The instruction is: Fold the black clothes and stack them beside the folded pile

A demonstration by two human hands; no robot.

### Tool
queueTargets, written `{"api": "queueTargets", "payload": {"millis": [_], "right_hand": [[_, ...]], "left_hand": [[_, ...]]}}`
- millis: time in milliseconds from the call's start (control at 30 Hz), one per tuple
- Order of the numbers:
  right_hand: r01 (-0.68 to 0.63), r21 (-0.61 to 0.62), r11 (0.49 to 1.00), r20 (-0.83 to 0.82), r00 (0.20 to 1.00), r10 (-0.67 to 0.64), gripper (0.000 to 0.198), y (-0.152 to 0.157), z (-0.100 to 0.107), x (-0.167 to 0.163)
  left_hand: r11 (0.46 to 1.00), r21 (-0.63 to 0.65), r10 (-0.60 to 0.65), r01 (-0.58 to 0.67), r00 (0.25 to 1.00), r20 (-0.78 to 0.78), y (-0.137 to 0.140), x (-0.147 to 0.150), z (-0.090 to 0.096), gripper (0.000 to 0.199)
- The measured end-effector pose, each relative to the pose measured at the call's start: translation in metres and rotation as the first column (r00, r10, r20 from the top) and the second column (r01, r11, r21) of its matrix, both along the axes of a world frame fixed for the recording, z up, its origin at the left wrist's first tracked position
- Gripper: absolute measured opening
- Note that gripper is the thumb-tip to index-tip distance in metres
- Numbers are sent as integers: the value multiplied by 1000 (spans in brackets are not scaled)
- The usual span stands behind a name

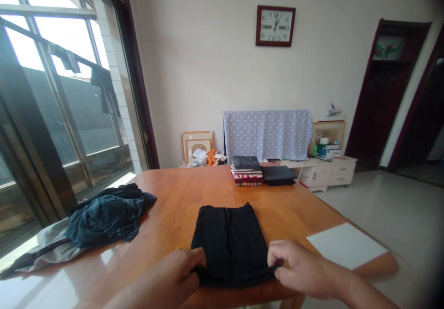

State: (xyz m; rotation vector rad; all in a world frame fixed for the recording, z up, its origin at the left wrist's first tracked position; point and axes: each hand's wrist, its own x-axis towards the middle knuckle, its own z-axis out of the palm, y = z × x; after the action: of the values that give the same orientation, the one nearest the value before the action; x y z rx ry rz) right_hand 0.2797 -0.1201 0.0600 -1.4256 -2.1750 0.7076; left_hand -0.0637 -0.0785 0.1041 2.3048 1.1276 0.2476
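Observation:
A black folded garment (229, 239) lies flat on the wooden table (180, 198) in front of me, with a seam or fold line running down its middle. My left hand (183, 272) pinches its near left corner. At the near right corner, the fingers of my right hand (294, 265) are closed on the cloth's edge. The near edge looks slightly bunched between both hands. Which kind of garment it is, I cannot tell.
At the left lies a heap of dark crumpled clothes (107, 216) over a grey one (52, 242). Near the far edge stand a stack of folded clothes (247, 171) and a dark folded cloth (278, 175). A white sheet (347, 245) lies at the right.

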Motion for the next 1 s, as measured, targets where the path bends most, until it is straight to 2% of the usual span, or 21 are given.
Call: {"api": "queueTargets", "payload": {"millis": [100,267,400,500,600,700,767,867,1000], "right_hand": [[9,-82,997,-109,994,-18,12,36,6,7],[19,-144,989,-309,949,-63,4,111,5,18],[22,-266,964,-464,874,-148,5,162,-10,22],[75,-373,925,-479,838,-261,9,190,-32,22],[134,-442,887,-450,822,-349,18,206,-55,22],[124,-468,875,-516,765,-385,39,207,-67,26],[83,-482,872,-551,746,-375,48,204,-68,31],[39,-461,886,-544,776,-318,45,201,-68,33],[173,-400,900,-484,794,-368,28,204,-70,26]], "left_hand": [[995,-91,-24,31,997,79,37,8,7,20],[945,-327,117,-23,956,269,121,21,3,18],[890,-433,293,-142,906,305,180,31,-19,17],[860,-465,371,-212,885,282,209,38,-44,22],[829,-486,443,-276,854,271,219,38,-64,42],[827,-477,478,-297,818,319,214,31,-73,58],[846,-462,451,-267,821,351,208,28,-74,55],[870,-435,407,-233,837,365,201,29,-76,48],[894,-329,416,-305,836,358,202,40,-84,33]]}}
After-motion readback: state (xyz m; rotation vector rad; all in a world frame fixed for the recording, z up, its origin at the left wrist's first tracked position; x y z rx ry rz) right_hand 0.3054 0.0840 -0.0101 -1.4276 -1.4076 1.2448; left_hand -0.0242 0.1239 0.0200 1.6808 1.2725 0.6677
